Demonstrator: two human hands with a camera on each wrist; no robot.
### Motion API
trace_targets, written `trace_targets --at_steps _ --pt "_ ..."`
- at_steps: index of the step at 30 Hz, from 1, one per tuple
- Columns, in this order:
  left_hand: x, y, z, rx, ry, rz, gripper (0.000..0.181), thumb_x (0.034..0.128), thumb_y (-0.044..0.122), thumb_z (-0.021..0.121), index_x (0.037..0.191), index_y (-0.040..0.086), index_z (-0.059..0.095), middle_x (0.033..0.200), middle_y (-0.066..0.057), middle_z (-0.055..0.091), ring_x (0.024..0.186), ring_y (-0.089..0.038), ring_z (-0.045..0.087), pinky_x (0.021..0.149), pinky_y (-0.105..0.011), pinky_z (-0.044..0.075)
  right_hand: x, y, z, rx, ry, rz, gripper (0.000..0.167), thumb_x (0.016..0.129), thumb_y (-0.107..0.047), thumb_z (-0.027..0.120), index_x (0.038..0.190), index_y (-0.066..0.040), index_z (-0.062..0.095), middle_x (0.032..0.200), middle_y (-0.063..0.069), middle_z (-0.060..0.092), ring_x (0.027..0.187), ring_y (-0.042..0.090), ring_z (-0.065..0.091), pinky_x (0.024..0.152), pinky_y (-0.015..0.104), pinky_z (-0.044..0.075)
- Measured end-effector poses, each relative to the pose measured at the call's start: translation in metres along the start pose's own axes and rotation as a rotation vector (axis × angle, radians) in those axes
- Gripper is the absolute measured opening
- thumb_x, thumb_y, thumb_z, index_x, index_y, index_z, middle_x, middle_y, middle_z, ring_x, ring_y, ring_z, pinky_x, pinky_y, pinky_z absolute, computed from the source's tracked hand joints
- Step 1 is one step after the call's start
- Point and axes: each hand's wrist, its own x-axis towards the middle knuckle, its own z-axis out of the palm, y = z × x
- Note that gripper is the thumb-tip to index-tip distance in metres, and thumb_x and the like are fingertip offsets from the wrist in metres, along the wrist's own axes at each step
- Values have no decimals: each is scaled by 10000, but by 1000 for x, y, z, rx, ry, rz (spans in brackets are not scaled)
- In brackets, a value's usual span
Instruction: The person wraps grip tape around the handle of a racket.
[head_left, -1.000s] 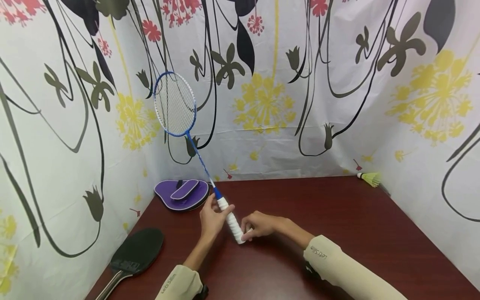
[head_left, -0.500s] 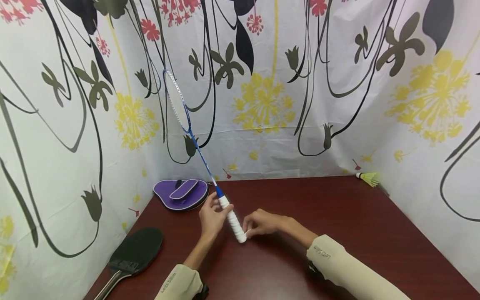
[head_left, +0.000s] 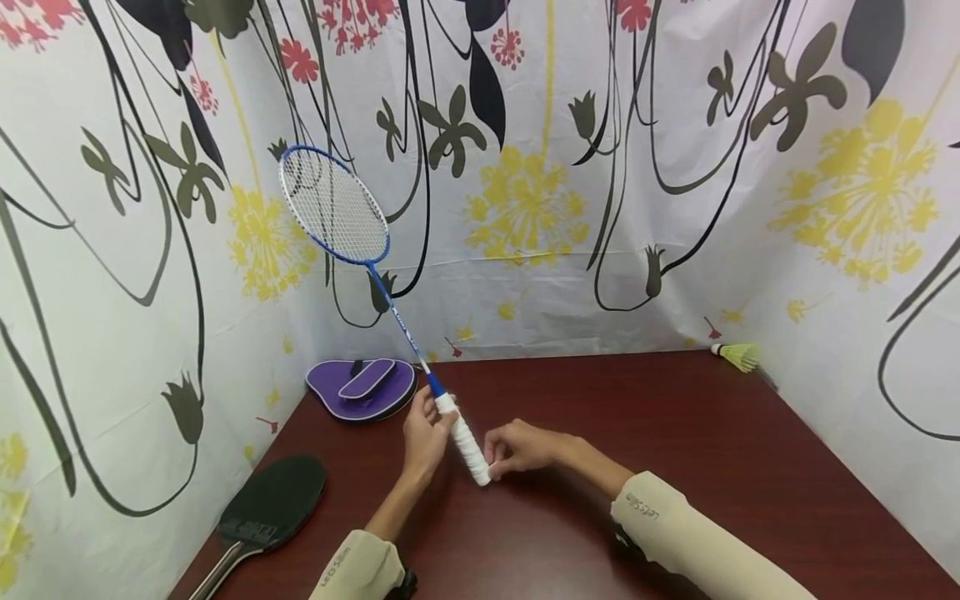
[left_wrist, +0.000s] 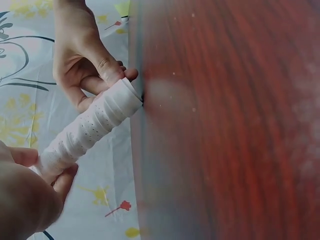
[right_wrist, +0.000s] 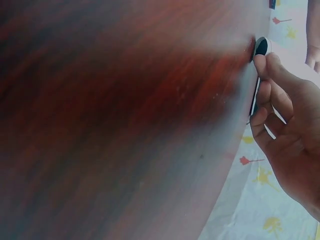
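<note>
A blue and white badminton racket (head_left: 435,384) stands tilted to the upper left, its strung head raised before the curtain. My left hand (head_left: 424,440) holds the upper part of its handle between thumb and fingers. White perforated grip tape (left_wrist: 85,132) wraps the handle in overlapping turns. At the butt end, the thumb and index finger of my right hand (head_left: 525,446) pinch the tape's edge. The right wrist view shows that pinch beside the dark end cap (right_wrist: 261,47); the tape's exact end is hidden by the fingers.
A black table tennis bat (head_left: 273,500) lies at the left on the dark red table (head_left: 600,400). Behind it is a purple bat case (head_left: 330,387). A yellow shuttlecock (head_left: 738,357) lies at the back right corner. Flower-printed curtain (head_left: 525,308) encloses the table.
The racket has turned about its shaft: its head went from facing me to nearly edge-on, then back to facing me, leaning further left. Both hands stay at the handle with small shifts.
</note>
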Motion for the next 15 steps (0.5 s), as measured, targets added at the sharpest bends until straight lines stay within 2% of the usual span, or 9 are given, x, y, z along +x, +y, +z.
trace_targets --at_steps 3,7,11,15 --pt "-1 4 -1 71 4 -15 505 861 -54 680 1341 73 591 1188 -120 751 1084 -254 692 869 -275 530 1 -3 0 -2 -4 -5 170 923 -156 806 967 -49 681 786 -60 764 746 -1 711 735 153 523" --pt "-1 7 -1 127 1 -24 479 864 1 705 1315 115 587 1171 -36 763 1082 -217 672 887 -347 512 3 -6 -1 -9 -11 -4 178 918 -154 811 960 -50 673 775 -81 755 731 -14 700 716 146 513" --pt "0 4 -1 170 20 16 468 889 75 802 1305 78 585 1158 -91 765 1058 -228 695 899 -430 537 4 -7 1 -5 -14 0 178 917 -153 814 949 -64 663 769 -91 750 718 -25 694 696 142 511" --pt "2 1 -2 173 46 52 455 857 74 852 1263 65 648 1113 -135 768 983 -234 730 879 -413 562 5 -7 2 4 -21 10 178 915 -159 817 937 -91 654 766 -89 754 718 -38 693 703 139 512"
